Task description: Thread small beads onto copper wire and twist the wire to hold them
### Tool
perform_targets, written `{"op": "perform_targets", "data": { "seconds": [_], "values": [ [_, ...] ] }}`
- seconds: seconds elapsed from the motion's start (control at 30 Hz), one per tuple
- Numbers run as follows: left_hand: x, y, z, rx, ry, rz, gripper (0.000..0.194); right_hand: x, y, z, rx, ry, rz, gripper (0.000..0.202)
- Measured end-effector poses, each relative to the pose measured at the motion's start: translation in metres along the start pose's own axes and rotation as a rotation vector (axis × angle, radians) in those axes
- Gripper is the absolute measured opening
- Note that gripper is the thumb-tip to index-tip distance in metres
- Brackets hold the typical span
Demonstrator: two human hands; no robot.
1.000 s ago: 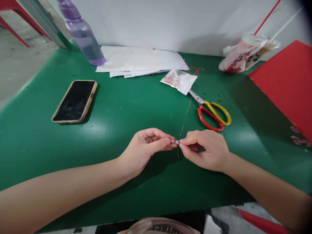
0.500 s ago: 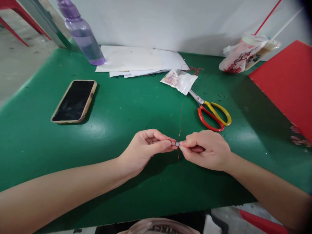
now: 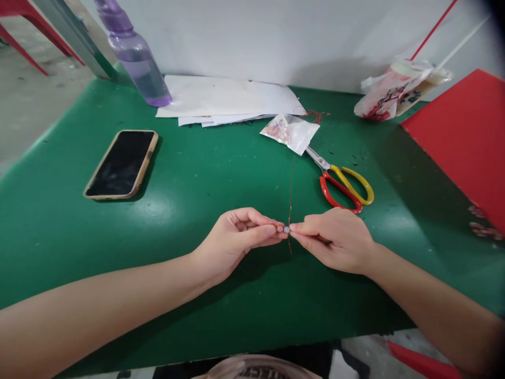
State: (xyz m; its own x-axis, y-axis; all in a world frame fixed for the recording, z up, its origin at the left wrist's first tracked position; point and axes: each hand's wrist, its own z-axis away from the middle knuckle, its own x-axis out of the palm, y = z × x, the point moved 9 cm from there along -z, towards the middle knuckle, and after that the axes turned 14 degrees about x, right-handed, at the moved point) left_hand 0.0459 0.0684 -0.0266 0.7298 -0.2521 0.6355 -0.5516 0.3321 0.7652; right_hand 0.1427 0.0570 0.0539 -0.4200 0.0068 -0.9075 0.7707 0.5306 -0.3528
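My left hand [image 3: 246, 237] pinches small round beads [image 3: 280, 229] between thumb and fingers, above the green table. A pale bluish bead [image 3: 286, 230] sits between the fingertips of both hands. A thin copper wire [image 3: 291, 192] runs up and down beside it, one end toward the bag and a shorter end hanging below. My right hand [image 3: 331, 237] has thumb and forefinger closed on the wire right by the pale bead. Scissors [image 3: 347, 187] with one red and one yellow handle lie just beyond my right hand, their tips under a small plastic bag [image 3: 291, 132].
A phone [image 3: 121, 164] lies at left. At the back stand a purple spray bottle [image 3: 138, 66] and white papers [image 3: 232, 96], with loose copper wire [image 3: 314, 116] near them. Bagged drinks [image 3: 389, 95] with straws and a red box-like object [image 3: 461, 137] are at right.
My right hand has shifted slightly upward and its fingers have rolled a little at the wire. The wire's lower end has swung slightly right. My left hand keeps its pinch.
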Motion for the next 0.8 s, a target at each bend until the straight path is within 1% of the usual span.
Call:
{"op": "perform_targets", "data": {
  "seconds": [0.17,0.27,0.4,0.53,0.6,0.7,0.8],
  "values": [
    [-0.001,0.0,0.0,0.004,-0.002,-0.011,0.005,-0.002,-0.002,-0.002,-0.018,0.002,0.022,0.02],
    [-0.002,0.0,0.001,0.007,0.013,-0.017,0.006,-0.004,-0.001,-0.001,-0.009,0.055,-0.022,0.015],
    [-0.002,0.002,0.0,0.041,0.033,-0.028,0.007,-0.008,0.003,0.002,0.061,0.145,-0.118,0.004],
    [0.0,0.003,0.0,0.068,0.032,-0.043,0.006,-0.007,0.003,0.005,0.147,0.193,-0.154,0.013],
    [0.001,0.004,0.001,0.081,0.025,-0.047,0.006,-0.008,0.0,0.006,0.162,0.234,-0.132,0.012],
    [0.002,0.006,0.002,0.107,0.04,-0.071,0.006,-0.016,-0.008,0.008,0.115,0.32,-0.062,0.009],
    [0.005,0.018,0.003,0.189,0.045,-0.14,0.007,-0.024,-0.016,0.009,0.044,0.374,-0.016,0.012]
  ]
}}
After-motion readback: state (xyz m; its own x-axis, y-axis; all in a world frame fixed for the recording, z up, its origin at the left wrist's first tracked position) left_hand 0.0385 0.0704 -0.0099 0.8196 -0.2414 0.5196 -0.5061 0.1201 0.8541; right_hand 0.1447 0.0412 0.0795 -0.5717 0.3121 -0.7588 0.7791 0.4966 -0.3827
